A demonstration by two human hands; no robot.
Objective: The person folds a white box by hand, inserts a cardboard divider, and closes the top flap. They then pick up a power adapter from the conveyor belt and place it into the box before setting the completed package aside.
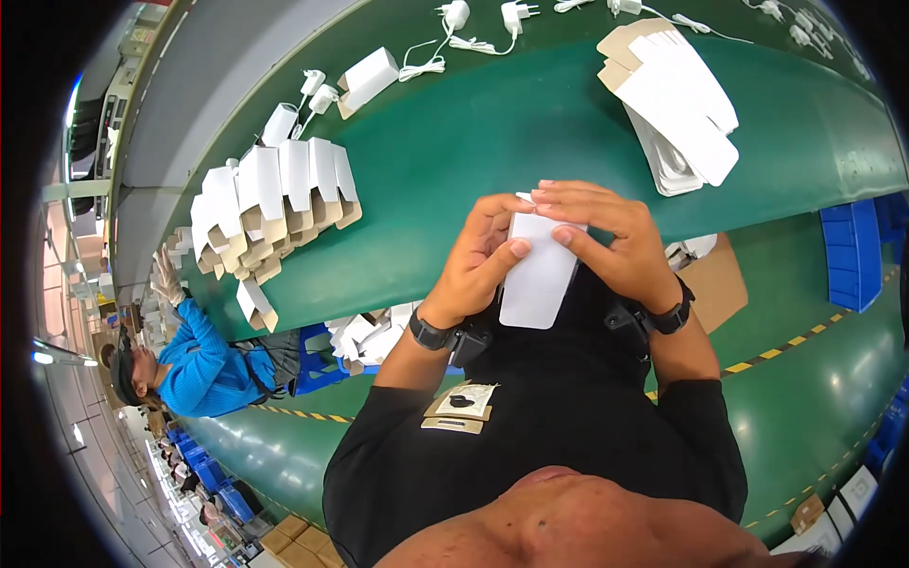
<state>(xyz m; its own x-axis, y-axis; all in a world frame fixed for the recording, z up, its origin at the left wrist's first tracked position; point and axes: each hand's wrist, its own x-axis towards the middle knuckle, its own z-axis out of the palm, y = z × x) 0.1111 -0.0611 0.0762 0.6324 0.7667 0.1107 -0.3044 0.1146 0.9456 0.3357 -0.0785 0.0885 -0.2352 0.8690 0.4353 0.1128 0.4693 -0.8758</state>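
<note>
I'm looking straight down at both hands, raised in front of the chest over the near edge of the green belt [492,133]. Between them is a small white carton [538,275], held upright and slightly tilted, its lower end hanging free above the black shirt. My left hand [478,260] is closed around the carton's left side, thumb pressed flat on its front face. My right hand [615,237] grips the top right, fingers curled over the upper end, the thumb on the front near the left one. Both hands are tight on the carton; its top end is hidden under the fingers.

Out on the belt, well apart from the hands, a stack of flat white box blanks [682,104] lies at upper right. At upper left there's a fanned row of folded cartons [270,204], white with brown inner flaps. White chargers with cables [454,28] are strung along the far edge, and a single closed white box [369,78] sits near them. A person in a blue sleeve [194,350] works at the left, gloved hand up by the folded row. Blue bins [852,251] stand at right.
</note>
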